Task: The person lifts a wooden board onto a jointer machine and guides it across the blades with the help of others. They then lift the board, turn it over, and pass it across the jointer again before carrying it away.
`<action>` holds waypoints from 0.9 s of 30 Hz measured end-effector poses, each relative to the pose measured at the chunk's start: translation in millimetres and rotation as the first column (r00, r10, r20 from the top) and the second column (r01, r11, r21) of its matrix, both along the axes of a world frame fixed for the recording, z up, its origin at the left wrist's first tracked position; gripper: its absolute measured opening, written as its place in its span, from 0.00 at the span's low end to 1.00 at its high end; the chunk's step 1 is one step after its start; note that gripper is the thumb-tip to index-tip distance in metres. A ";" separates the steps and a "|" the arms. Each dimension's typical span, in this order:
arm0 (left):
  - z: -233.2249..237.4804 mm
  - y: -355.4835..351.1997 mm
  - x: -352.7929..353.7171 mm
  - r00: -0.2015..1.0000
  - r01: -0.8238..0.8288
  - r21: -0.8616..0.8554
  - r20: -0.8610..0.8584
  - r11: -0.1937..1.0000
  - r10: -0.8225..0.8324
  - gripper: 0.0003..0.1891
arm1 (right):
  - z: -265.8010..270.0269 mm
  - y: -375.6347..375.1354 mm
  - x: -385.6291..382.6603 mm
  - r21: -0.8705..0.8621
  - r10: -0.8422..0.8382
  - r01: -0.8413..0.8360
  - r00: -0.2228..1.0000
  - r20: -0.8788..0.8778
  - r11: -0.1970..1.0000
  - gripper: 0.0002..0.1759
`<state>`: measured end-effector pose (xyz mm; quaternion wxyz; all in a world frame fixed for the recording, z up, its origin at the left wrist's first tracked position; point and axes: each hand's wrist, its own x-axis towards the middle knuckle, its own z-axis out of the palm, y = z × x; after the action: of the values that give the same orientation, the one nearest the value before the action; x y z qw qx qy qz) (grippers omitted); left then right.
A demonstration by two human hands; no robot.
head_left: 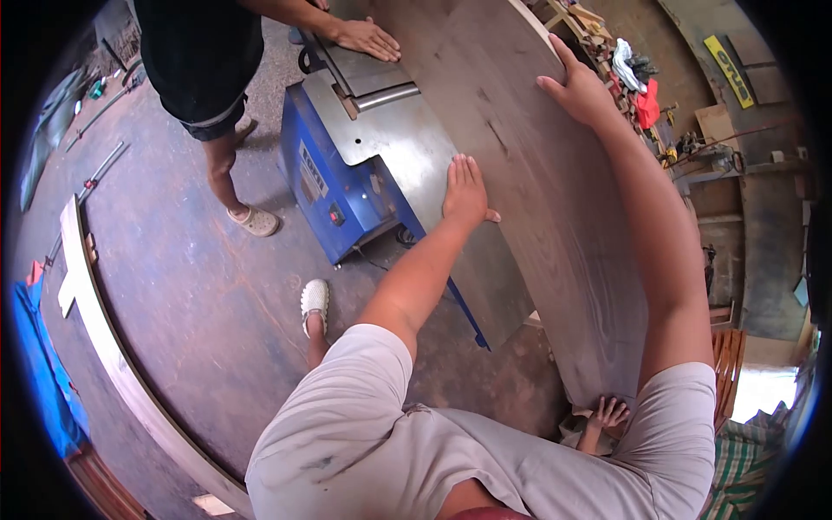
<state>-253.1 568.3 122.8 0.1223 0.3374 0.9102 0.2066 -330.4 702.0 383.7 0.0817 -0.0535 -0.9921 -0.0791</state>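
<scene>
A long, wide wooden board (537, 199) runs lengthwise over the metal table (416, 134) of a blue woodworking machine (325, 186), which looks like a jointer. My left hand (466, 192) lies flat with its fingers stretched out, at the board's near side beside the metal table. My right hand (579, 85) grips the board's far edge, thumb on the face; some of its fingers are hidden behind the edge. Another person's hand (368, 39) presses flat on the board near the machine's far end. A further person's hand (609, 413) touches the board's lower end.
A person in dark shorts (204, 61) stands beyond the machine. A long pale plank (113, 355) and bar clamps (91, 182) are on the left. Tools and wood scraps (641, 87) crowd the right, near a yellow level (730, 71). A cable trails below the machine.
</scene>
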 end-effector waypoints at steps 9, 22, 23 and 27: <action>-1.0 1.6 -2.2 1.000 -0.005 0.002 0.002 1.000 0.005 0.74 | 4.7 -21.5 -56.3 0.006 -0.035 0.035 0.999 0.014 0.999 0.48; -0.8 1.4 -2.6 1.000 0.027 -0.029 0.012 0.999 -0.027 0.73 | -1.9 -29.9 -138.4 0.029 -0.044 0.044 0.999 -0.002 0.999 0.47; -0.1 1.6 -3.1 0.999 0.030 -0.032 0.018 0.999 -0.030 0.73 | -2.9 -27.1 -147.9 0.028 -0.042 0.042 0.999 -0.003 0.999 0.47; -1.5 -0.2 -2.8 0.999 0.034 -0.014 0.010 0.999 -0.034 0.72 | -7.1 -21.2 -183.4 -0.005 0.016 -0.017 0.999 -0.032 1.000 0.47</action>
<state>-255.9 568.1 121.3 0.1327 0.3507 0.9052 0.2000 -513.8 680.7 376.6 0.0979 -0.0467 -0.9913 -0.0749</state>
